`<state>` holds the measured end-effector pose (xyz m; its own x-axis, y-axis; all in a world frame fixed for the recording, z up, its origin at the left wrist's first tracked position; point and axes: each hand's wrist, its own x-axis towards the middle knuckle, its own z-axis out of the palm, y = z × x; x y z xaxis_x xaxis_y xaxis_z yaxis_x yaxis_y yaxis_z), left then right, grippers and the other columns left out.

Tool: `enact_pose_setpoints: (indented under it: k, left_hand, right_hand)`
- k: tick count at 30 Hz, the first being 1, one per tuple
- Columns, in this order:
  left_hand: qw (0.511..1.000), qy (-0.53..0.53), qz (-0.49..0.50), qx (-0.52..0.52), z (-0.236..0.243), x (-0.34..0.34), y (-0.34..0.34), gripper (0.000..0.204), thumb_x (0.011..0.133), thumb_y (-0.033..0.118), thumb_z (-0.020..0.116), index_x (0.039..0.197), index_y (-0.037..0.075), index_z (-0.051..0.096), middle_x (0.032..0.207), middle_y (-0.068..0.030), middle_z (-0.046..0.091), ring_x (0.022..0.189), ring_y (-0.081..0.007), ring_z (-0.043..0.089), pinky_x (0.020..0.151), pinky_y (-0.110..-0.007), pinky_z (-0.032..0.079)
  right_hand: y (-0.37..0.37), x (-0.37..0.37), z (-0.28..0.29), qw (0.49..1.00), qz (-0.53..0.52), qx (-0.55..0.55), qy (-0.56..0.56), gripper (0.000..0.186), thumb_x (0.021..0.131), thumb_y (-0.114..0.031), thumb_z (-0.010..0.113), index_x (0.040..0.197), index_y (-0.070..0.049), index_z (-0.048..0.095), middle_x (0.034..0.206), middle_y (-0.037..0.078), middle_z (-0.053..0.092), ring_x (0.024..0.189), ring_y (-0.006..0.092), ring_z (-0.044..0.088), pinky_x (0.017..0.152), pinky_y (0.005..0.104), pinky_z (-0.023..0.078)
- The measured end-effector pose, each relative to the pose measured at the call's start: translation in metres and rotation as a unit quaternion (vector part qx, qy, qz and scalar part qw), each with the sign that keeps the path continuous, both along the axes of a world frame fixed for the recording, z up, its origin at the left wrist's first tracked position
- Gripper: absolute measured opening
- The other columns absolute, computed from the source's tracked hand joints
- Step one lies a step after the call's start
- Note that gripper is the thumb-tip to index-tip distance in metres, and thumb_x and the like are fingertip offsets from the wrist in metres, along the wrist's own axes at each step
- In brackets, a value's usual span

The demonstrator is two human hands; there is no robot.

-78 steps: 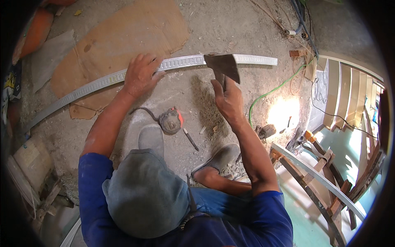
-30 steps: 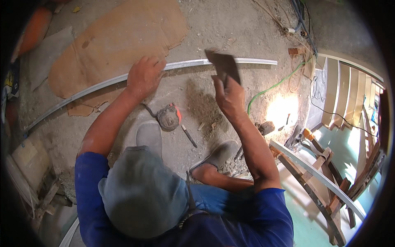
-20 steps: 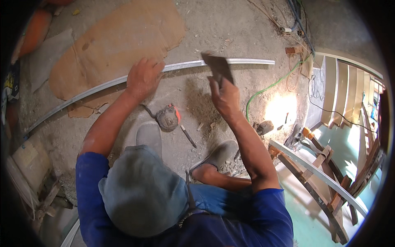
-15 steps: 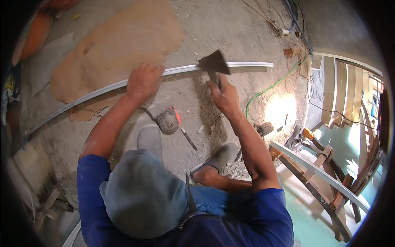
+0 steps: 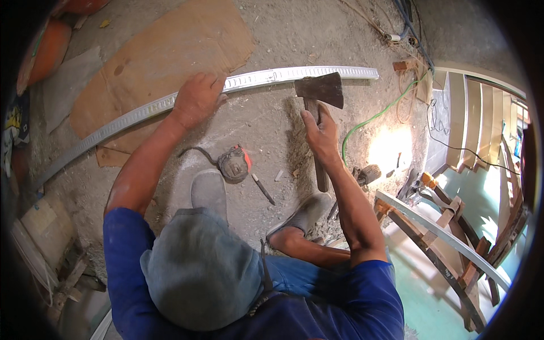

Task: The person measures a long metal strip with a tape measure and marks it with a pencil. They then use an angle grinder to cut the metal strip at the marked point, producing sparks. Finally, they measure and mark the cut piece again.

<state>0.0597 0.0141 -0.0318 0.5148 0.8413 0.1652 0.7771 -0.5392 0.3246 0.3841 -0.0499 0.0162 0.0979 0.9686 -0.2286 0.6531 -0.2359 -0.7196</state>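
A long, thin metal channel (image 5: 283,75), silvery with a row of slots or ridges along its face, lies across the ground in front of me. My left hand (image 5: 197,99) is closed over its middle part. In my right hand (image 5: 323,133) is a hatchet (image 5: 319,89), gripped by its wooden handle close under the dark, wide head. The head is at the channel's near edge, toward its right end; whether the two touch I cannot tell. On the ground by my feet lie a dusty round grey-and-orange tape measure (image 5: 232,165) and a dark stick with a pale end (image 5: 263,190).
A large sheet of brown cardboard (image 5: 164,62) lies under and beyond the channel. A green cable (image 5: 377,117) curves over the ground at the right. Farther right stands a wooden frame (image 5: 419,249) with a metal strip (image 5: 442,235) across it. Orange containers (image 5: 51,51) are at far left.
The channel has turned, so its wide slotted face now shows instead of a narrow edge. My right hand has shifted right and slightly nearer with the hatchet, and its head now points differently.
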Motion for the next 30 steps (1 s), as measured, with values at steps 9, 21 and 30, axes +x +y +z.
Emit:
enact_pose_setpoints:
  k: [9,21,30]
  left_hand:
    - [0.998,0.062,0.005,-0.031,0.006,-0.004,0.002,0.025,0.088,0.014,0.06,0.11,0.003,0.062,0.092,-0.0157,0.064,0.092,-0.0319,0.064,0.072,-0.044,0.055]
    - [1.0,-0.014,-0.018,0.021,-0.021,-0.008,0.01,0.027,0.085,0.02,0.068,0.106,0.004,0.063,0.097,-0.0155,0.063,0.093,-0.0348,0.061,0.081,-0.046,0.051]
    - [1.0,-0.014,-0.009,-0.003,-0.001,-0.001,0.005,0.029,0.089,0.018,0.065,0.111,0.001,0.062,0.101,-0.0202,0.06,0.095,-0.0397,0.058,0.083,-0.049,0.047]
  right_hand:
    - [0.021,-0.032,0.032,0.999,0.017,0.016,-0.025,0.038,0.096,-0.027,0.065,0.127,-0.007,0.058,0.104,0.027,0.069,0.095,0.0452,0.068,0.076,0.0447,0.053]
    - [0.025,-0.024,0.002,0.985,0.131,-0.055,-0.102,0.043,0.097,-0.042,0.059,0.121,-0.007,0.06,0.099,0.026,0.069,0.089,0.0453,0.067,0.079,0.0508,0.052]
    - [-0.03,0.049,0.09,0.935,0.152,-0.32,0.03,0.052,0.084,-0.038,0.072,0.117,0.001,0.061,0.098,0.024,0.07,0.088,0.0363,0.069,0.085,0.0465,0.053]
